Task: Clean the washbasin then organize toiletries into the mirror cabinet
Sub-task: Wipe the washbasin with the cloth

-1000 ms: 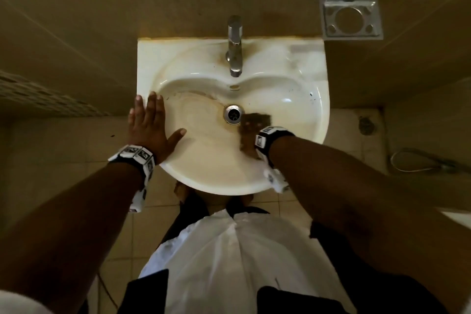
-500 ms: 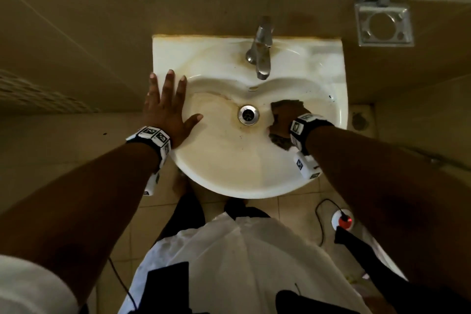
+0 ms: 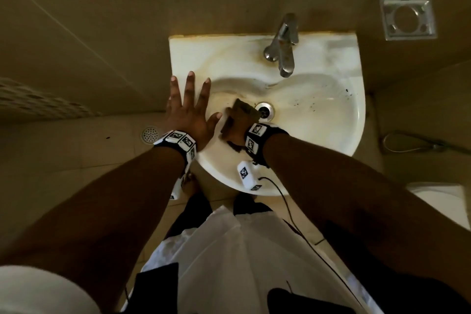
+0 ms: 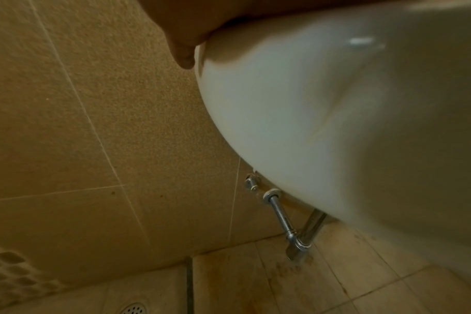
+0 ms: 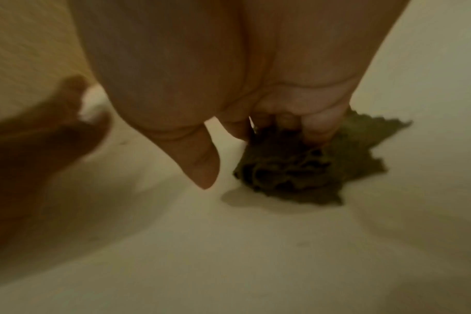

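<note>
The washbasin (image 3: 318, 99) is hanging on the tiled wall, its bowl carrying a brownish stain on the left slope and dark specks on the right. A dark, crumpled scrubbing cloth (image 5: 291, 170) is lying on the bowl floor just left of the drain (image 3: 265, 109), and the right hand (image 3: 235, 126) is pressing it down with curled fingers bunching the fabric. The left hand (image 3: 188, 109) is lying flat and spread on the left rim, gripping nothing (bracing, by the look of it).

Risks, as I judge them: the cloth is sitting almost against the drain, so a stroke that way could be snagging a corner in the opening. The wet glaze could be letting the braced palm slide off the rim. Leaning hard on a wall-hung bowl could be straining its fixings. A wrist cable (image 3: 288, 209) is dangling below the front rim and could catch on it.
</note>
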A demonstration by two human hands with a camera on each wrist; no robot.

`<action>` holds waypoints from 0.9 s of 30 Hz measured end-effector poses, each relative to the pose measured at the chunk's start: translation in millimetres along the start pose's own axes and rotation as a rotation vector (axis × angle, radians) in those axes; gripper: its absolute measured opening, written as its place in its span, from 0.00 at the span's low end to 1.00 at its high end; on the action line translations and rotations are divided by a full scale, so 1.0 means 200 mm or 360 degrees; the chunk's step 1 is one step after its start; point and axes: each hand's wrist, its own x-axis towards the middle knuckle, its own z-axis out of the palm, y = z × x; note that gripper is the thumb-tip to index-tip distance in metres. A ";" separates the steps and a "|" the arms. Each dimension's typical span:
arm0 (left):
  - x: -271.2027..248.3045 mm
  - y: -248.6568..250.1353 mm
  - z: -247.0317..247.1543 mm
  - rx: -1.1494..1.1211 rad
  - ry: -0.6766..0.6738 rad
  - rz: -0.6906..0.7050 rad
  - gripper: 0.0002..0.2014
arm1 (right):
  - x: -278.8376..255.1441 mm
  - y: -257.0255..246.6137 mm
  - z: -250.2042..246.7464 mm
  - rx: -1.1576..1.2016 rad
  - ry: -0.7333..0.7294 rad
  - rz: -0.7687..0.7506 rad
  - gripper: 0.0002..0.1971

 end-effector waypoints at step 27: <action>0.04 0.48 0.14 0.0749 -0.0900 -0.0020 0.43 | -0.48 1.25 -0.39 -0.0713 -0.0010 -0.0049 0.34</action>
